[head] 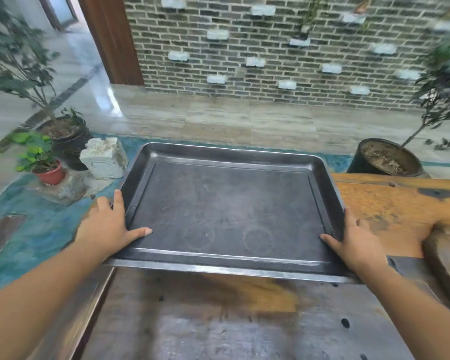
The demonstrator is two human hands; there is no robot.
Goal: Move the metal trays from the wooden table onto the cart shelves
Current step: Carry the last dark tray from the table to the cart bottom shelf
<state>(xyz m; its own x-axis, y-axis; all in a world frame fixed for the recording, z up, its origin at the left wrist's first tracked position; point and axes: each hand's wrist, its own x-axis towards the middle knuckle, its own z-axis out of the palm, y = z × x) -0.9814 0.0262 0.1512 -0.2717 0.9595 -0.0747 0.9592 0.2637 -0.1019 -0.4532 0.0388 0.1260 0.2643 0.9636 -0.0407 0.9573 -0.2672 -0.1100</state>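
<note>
A person is holding a dark metal tray [231,203] by its left and right edges. The left hand [109,227] is gripping the left rim, thumb lying inside on the tray floor; the right hand [356,242] is gripping the right rim the same way. Below the tray's near edge, a second tray [218,320], grey and dotted with dark holes, is lying on the wooden counter [400,203]. Beyond, a stone block [104,158], a red pot [51,175] and two black pots [387,158] with plants are standing before a brick wall [270,48].
</note>
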